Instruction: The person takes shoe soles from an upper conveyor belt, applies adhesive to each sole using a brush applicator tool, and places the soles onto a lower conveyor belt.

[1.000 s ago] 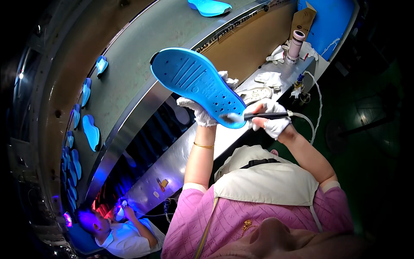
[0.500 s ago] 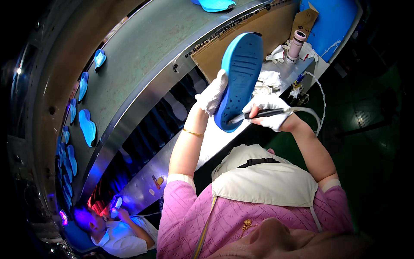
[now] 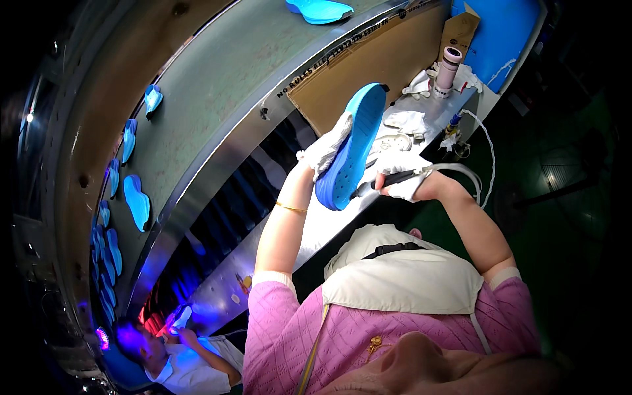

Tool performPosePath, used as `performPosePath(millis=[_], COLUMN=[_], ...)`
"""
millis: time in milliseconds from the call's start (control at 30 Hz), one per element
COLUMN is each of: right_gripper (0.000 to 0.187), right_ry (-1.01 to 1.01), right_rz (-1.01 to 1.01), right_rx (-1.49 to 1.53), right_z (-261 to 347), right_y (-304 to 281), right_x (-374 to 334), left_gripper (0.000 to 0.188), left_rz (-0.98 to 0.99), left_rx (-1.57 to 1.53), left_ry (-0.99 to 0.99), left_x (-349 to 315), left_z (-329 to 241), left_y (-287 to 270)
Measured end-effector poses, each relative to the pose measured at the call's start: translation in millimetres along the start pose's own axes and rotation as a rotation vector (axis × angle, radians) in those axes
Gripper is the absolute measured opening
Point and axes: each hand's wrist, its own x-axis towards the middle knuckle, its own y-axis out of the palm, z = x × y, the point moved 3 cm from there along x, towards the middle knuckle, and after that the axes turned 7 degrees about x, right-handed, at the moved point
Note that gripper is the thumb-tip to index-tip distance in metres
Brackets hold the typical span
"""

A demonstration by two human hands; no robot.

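My left hand (image 3: 326, 149), in a white glove, is wrapped round the side of a blue shoe sole (image 3: 362, 138). The sole stands tilted on end, its narrow perforated heel end down and a small dark spot at its upper tip. My right hand (image 3: 413, 179), also gloved with some fingertips bare, grips a black pen-shaped tool (image 3: 398, 178) from which a pale hose (image 3: 464, 170) runs off to the right. Its tip is close to the lower edge of the sole; whether they touch I cannot tell.
A curved conveyor (image 3: 217, 85) carries several blue soles (image 3: 137, 203) on the left. Below it is a metal bench (image 3: 309, 230). Cardboard (image 3: 368, 59), a pink bottle (image 3: 448, 69) and white gloves (image 3: 407, 122) lie beyond my hands. A co-worker (image 3: 191, 362) sits lower left, holding a sole.
The sole has come down and turned more edge-on, showing its holes more plainly. The tool's tip has shifted from over the heel end to beside its edge.
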Motion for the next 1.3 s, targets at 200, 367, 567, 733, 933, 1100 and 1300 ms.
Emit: performPosePath(millis=[200,367,567,733,933,1100,1300], right_gripper=[0.009,0.013,0.015,0.014,0.013,0.01,0.018], right_ry=[-0.034,0.043,-0.054,-0.161,-0.318,-0.347,-0.437], right_rz=[-0.148,-0.035,-0.363,-0.555,-0.688,-0.56,-0.534], right_rx=[0.13,0.215,0.428,0.219,0.087,0.066,-0.196], right_z=[-9,1,5,-18,4,6,10], right_y=[-17,-31,-44,-26,-28,-7,1], right_x=[7,-4,-14,-13,13,1,3], left_gripper=[0.065,0.086,0.09,0.065,0.065,0.075,0.076], left_rz=[-0.021,-0.009,0.071,0.262,0.149,-0.06,-0.097], left_rx=[-0.091,-0.212,-0.431,-0.84,-0.821,-0.874,-0.748], left_ry=[0.015,0.15,0.506,0.231,0.278,0.292,0.37], left_x=[-9,-16,-42,-17,-19,-12,-5], left_z=[-8,-8,-26,57,62,52,48], left_y=[6,-2,-12,-12,56,70,57])
